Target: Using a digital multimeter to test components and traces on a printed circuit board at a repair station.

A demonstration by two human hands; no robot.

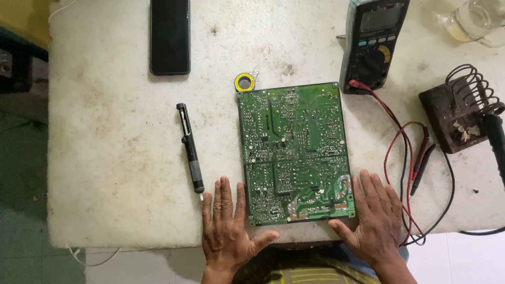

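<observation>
Green circuit board (295, 153), black phone (169, 34)

Green circuit board (295, 153) lies flat, solder side up, near the table's (118, 145) front edge

Electronics repair bench: multimeter (374, 37), soldering iron (502, 156), circuit board (294, 150).

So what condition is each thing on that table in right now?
Circuit board: flat, solder side up.
Left hand: open, flat beside the board.
Right hand: open, flat at the board's corner.
Phone: screen dark.
Multimeter: display blank, probes lying loose.
Soldering iron: parked in its stand.
Glass mug: tipped on its side.
</observation>
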